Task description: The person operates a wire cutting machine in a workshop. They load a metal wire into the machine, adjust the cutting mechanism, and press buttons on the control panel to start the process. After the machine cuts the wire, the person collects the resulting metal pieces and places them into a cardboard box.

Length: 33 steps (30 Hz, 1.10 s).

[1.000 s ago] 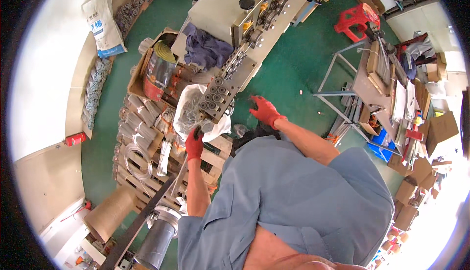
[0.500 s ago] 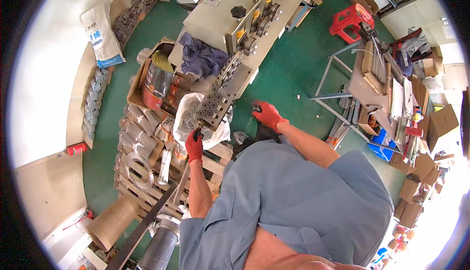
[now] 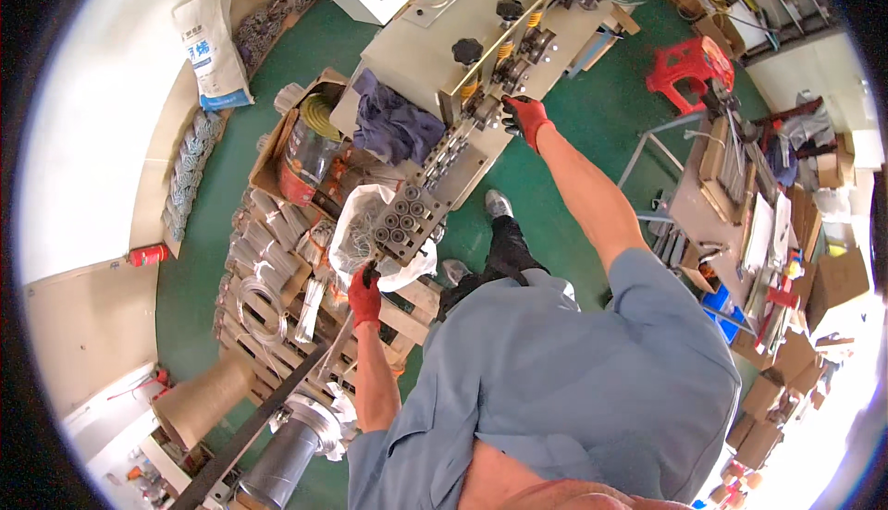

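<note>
My left hand (image 3: 365, 299), in a red glove with dark fingertips, is closed at the near end of a metal plate with rollers (image 3: 405, 221). What its fingers pinch is too small to make out. My right hand (image 3: 527, 123), gloved alike, reaches forward to the edge of the machine (image 3: 416, 48), beside its feed rollers (image 3: 486, 108). Its fingers look apart, and I see nothing in them. Black knobs (image 3: 466, 50) and yellow springs sit above those rollers. A white sack (image 3: 356, 223) hangs open under the roller plate.
A dark blue cloth (image 3: 396, 122) lies on the machine's left end. Bundled rods and a wire coil (image 3: 262, 311) rest on a wooden pallet to the left. A long dark bar (image 3: 250, 441) slants at lower left. On the right stand a red stool (image 3: 689, 71) and a cluttered workbench (image 3: 689, 205).
My right hand has moved up and forward from over the floor to the machine's feed rollers. My left hand stays by the roller plate. The view has shifted slightly, and a shoe now shows.
</note>
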Each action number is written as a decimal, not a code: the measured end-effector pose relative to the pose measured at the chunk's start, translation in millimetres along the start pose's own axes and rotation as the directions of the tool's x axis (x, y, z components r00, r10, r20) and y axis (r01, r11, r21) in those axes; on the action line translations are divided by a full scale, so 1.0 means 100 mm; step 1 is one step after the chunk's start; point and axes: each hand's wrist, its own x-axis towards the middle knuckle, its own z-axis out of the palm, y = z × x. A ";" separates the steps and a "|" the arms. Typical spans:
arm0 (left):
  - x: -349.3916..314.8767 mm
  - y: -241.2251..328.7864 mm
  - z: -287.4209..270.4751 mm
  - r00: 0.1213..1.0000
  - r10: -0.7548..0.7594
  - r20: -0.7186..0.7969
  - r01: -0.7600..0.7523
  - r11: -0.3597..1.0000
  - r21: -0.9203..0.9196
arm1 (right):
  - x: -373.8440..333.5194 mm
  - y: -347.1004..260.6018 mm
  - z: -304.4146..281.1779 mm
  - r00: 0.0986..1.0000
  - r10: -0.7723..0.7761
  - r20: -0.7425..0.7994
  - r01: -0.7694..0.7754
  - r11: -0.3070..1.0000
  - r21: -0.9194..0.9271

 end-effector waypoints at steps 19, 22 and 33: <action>0.03 0.59 -0.23 0.985 -0.166 -0.036 0.170 0.956 0.241 | 0.52 0.29 -0.16 0.988 0.142 0.058 -0.153 0.930 0.335; -0.02 0.45 -0.19 1.000 0.003 -0.031 0.009 0.926 0.378 | 0.50 0.22 -0.21 0.988 0.153 0.022 -0.151 0.923 0.354; 0.00 0.71 -0.21 0.973 -0.144 -0.183 0.156 0.986 0.055 | 1.37 -0.43 -0.99 0.975 -0.173 -0.138 0.131 0.955 -0.267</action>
